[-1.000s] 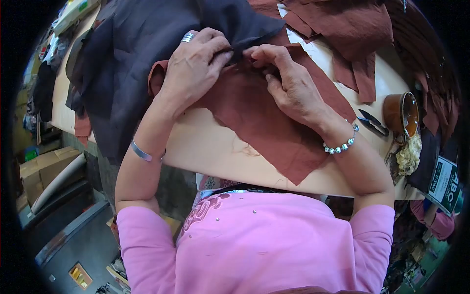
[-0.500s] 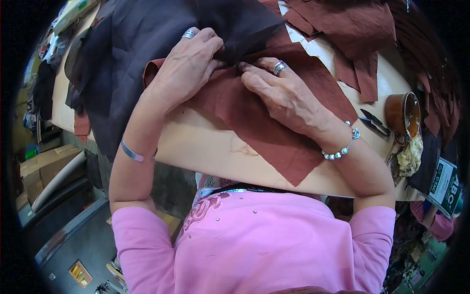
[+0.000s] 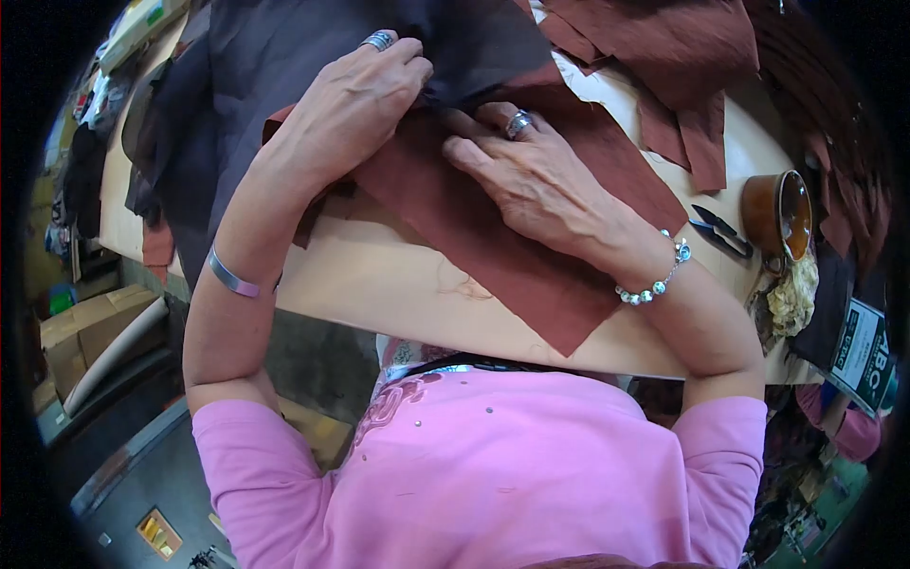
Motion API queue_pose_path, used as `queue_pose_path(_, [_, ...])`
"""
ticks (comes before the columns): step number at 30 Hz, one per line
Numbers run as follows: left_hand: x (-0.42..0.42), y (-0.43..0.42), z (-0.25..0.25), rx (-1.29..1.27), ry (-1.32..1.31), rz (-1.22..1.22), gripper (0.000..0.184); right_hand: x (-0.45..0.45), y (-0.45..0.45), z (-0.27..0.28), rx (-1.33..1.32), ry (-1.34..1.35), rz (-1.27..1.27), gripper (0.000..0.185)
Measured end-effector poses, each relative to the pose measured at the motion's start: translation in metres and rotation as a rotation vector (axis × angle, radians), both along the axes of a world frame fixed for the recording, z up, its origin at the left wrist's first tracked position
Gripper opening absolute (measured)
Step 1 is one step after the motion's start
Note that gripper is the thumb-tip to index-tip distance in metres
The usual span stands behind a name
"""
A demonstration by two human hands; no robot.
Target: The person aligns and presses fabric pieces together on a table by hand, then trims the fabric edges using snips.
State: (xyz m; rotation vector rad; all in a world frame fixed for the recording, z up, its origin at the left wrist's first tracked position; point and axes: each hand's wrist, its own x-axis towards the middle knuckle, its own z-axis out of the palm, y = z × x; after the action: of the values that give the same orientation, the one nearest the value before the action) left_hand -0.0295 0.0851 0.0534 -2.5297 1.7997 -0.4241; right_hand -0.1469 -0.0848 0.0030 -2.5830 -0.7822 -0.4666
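Note:
My left hand (image 3: 365,104), wearing a ring, is closed on a dark, nearly black cloth (image 3: 294,57), near where it meets a reddish-brown cloth (image 3: 512,256). To its right, my right hand (image 3: 536,175) lies over the reddish-brown cloth. Its fingers are bent, with the tips at the border of the two fabrics, seemingly pinching the brown one; the dark cloth partly hides the fingertips. The brown piece runs toward me and ends in a pointed corner near the table's front edge.
Black thread snips (image 3: 720,232) lie to the right, beside a brown glazed cup (image 3: 763,218). A crumpled yellowish rag (image 3: 794,302) sits below the cup. More reddish-brown cloth (image 3: 664,47) lies at the back right. Loose thread (image 3: 464,280) rests on the pale table (image 3: 370,275).
Both hands have shifted slightly away from me and to the left. The dark cloth has moved with the left hand, while the brown cloth's front corner has stayed nearly in place.

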Motion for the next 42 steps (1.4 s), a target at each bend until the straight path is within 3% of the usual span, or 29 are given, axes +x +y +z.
queue_pose_path(4, [-0.003,0.000,0.001,-0.022,-0.007,0.013,0.018,0.002,0.004,0.004,-0.085,-0.052,-0.023,0.023])
queue_pose_path(13, [-0.008,0.004,-0.010,-0.104,0.056,0.080,0.018,-0.014,-0.003,0.008,-0.149,-0.105,-0.008,0.021])
queue_pose_path(16, [-0.010,0.005,-0.013,-0.161,0.053,0.071,0.018,-0.052,-0.017,0.026,-0.230,0.067,-0.012,0.033])
queue_pose_path(19, [-0.013,0.005,-0.013,-0.108,0.129,0.157,0.018,-0.095,-0.042,0.028,-0.280,0.029,0.006,0.030])
queue_pose_path(24, [-0.036,0.006,-0.008,-0.345,-0.010,-0.114,0.020,-0.140,-0.066,0.044,-0.228,0.239,-0.123,0.044])
queue_pose_path(31, [-0.045,0.008,-0.026,-0.095,0.186,0.061,0.056,-0.113,-0.076,0.032,-0.023,0.065,-0.124,0.052])
queue_pose_path(34, [-0.053,0.017,-0.009,-0.092,0.307,0.016,0.063,-0.077,-0.078,0.071,0.180,-0.129,-0.147,0.046])
queue_pose_path(35, [-0.055,0.022,-0.003,-0.072,0.464,-0.016,0.072,-0.063,-0.076,0.086,0.395,-0.209,-0.188,0.039])
queue_pose_path(36, [-0.060,0.027,0.007,-0.065,0.698,-0.049,0.083,-0.050,-0.073,0.107,0.367,-0.186,-0.236,0.037])
queue_pose_path(39, [-0.083,0.038,0.018,-0.052,1.146,-0.106,0.082,-0.003,-0.063,0.146,0.267,-0.065,-0.376,0.034])
queue_pose_path(41, [-0.104,0.034,0.034,-0.175,1.430,0.217,0.071,0.037,-0.056,0.139,0.175,0.081,-0.463,0.033])
queue_pose_path(42, [-0.111,0.033,0.032,-0.308,1.633,0.487,0.067,0.057,-0.064,0.113,0.225,-0.058,-0.350,0.030])
